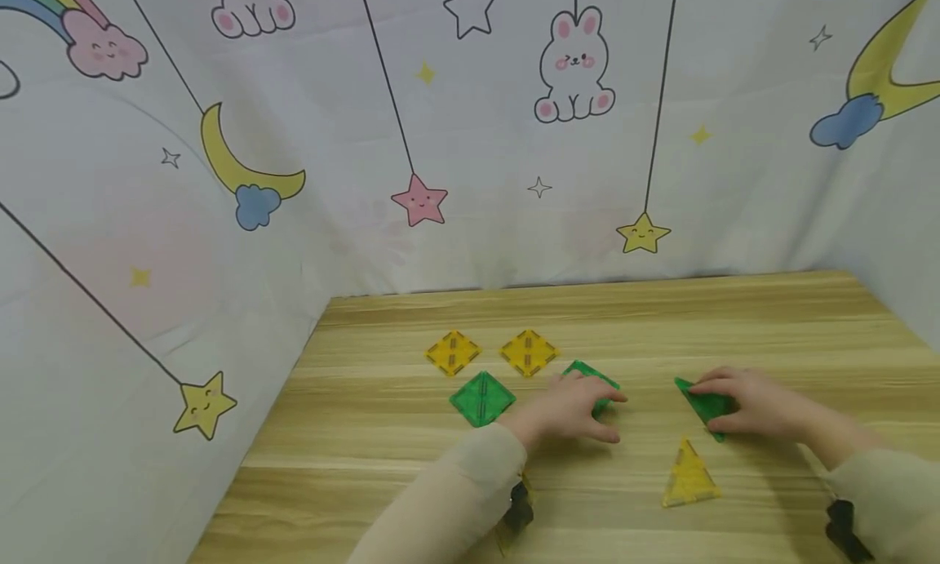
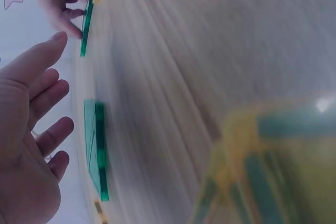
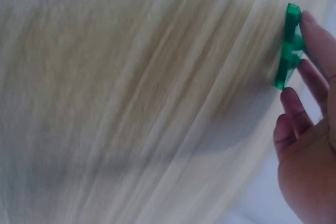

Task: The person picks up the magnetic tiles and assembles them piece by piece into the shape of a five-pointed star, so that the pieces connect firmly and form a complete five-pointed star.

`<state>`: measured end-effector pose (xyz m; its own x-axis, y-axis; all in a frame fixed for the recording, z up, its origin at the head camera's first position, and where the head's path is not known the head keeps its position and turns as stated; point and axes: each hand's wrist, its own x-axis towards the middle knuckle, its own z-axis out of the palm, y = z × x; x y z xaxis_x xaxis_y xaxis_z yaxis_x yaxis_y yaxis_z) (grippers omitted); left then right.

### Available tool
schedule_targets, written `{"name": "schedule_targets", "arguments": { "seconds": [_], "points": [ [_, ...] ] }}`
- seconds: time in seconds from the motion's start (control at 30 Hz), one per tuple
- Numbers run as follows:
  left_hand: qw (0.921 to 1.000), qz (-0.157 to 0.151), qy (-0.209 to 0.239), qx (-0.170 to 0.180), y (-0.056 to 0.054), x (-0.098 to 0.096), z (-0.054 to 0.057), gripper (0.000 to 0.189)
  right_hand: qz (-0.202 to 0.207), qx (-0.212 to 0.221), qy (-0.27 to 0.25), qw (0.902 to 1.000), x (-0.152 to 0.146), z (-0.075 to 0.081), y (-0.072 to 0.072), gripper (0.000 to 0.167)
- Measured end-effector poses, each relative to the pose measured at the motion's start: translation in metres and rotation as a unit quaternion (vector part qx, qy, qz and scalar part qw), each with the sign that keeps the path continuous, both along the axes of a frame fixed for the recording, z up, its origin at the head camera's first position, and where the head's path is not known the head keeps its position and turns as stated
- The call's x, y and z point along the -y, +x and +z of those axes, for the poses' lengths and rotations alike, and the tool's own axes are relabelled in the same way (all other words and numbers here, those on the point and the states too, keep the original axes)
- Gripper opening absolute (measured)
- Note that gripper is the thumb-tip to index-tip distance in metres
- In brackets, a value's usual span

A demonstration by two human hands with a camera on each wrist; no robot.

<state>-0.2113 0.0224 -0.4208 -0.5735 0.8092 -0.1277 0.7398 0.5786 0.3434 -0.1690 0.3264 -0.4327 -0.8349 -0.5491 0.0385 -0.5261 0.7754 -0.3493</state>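
My right hand [image 1: 764,402] pinches a translucent green triangular magnetic tile [image 1: 707,404] between thumb and fingers, close to the tabletop. The same tile [image 3: 290,51] shows edge-on in the right wrist view. My left hand [image 1: 565,409] hovers by another green tile [image 1: 598,376], partly covering it. With thumb and fingers spread, the left hand [image 2: 31,119] holds nothing in the left wrist view. Left of it lies a green diamond [image 1: 482,399] of two triangles. A yellow triangular tile [image 1: 689,478] lies in front of the right hand.
Two yellow diamonds [image 1: 453,353] lie side by side farther back on the wooden table [image 1: 352,433]. More yellow tile pieces [image 2: 283,166] are near the left wrist, partly hidden by the sleeve. A patterned white curtain [image 1: 485,139] hangs behind the table.
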Motion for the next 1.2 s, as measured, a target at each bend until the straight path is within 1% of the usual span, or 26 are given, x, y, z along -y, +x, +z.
{"name": "schedule_targets", "arguments": {
  "seconds": [0.03, 0.1, 0.2, 0.27, 0.43, 0.53, 0.6, 0.77, 0.9, 0.97, 1.1, 1.2],
  "points": [
    [1.0, -0.002, -0.004, 0.0, 0.002, -0.003, 0.0, 0.056, -0.001, 0.0, -0.002, 1.0, 0.001, 0.0, 0.0, 0.052],
    [0.9999, -0.005, -0.006, -0.012, 0.007, -0.008, 0.0, 0.06, -0.006, 0.0, -0.004, 1.0, 0.005, -0.001, 0.001, 0.052],
    [0.9995, -0.012, -0.001, -0.029, 0.016, -0.016, -0.002, 0.068, -0.017, -0.008, 0.001, 0.9998, 0.011, -0.001, 0.0, 0.052],
    [0.9993, -0.018, 0.004, -0.034, 0.021, -0.02, -0.003, 0.073, -0.023, -0.012, 0.003, 0.9997, 0.016, -0.002, -0.001, 0.052],
    [0.9994, -0.032, -0.003, -0.011, 0.031, -0.03, -0.008, 0.075, -0.025, -0.009, 0.001, 0.9996, 0.024, -0.003, -0.003, 0.052],
    [0.9992, -0.037, -0.011, -0.005, 0.036, -0.034, -0.013, 0.074, -0.026, -0.008, -0.005, 0.9996, 0.026, -0.005, -0.002, 0.051],
    [0.999, -0.041, -0.017, -0.011, 0.039, -0.036, -0.017, 0.074, -0.026, -0.01, -0.007, 0.9996, 0.026, -0.005, -0.002, 0.051],
    [0.9983, -0.042, -0.018, -0.035, 0.042, -0.041, -0.023, 0.076, -0.031, -0.014, -0.016, 0.9993, 0.027, -0.004, 0.0, 0.05],
    [0.9982, -0.035, -0.019, -0.045, 0.045, -0.047, -0.022, 0.076, -0.03, -0.012, -0.021, 0.9993, 0.027, -0.004, 0.002, 0.05],
    [0.9976, -0.03, -0.029, -0.056, 0.046, -0.046, -0.021, 0.075, -0.023, -0.01, -0.028, 0.9993, 0.03, -0.004, 0.0, 0.05],
    [0.9953, -0.023, -0.047, -0.081, 0.048, -0.048, -0.02, 0.071, -0.03, -0.005, -0.034, 0.9989, 0.032, -0.004, 0.001, 0.048],
    [0.9949, -0.016, -0.051, -0.086, 0.049, -0.048, -0.019, 0.069, -0.034, -0.008, -0.034, 0.9988, 0.033, -0.005, 0.001, 0.048]
  ]
}}
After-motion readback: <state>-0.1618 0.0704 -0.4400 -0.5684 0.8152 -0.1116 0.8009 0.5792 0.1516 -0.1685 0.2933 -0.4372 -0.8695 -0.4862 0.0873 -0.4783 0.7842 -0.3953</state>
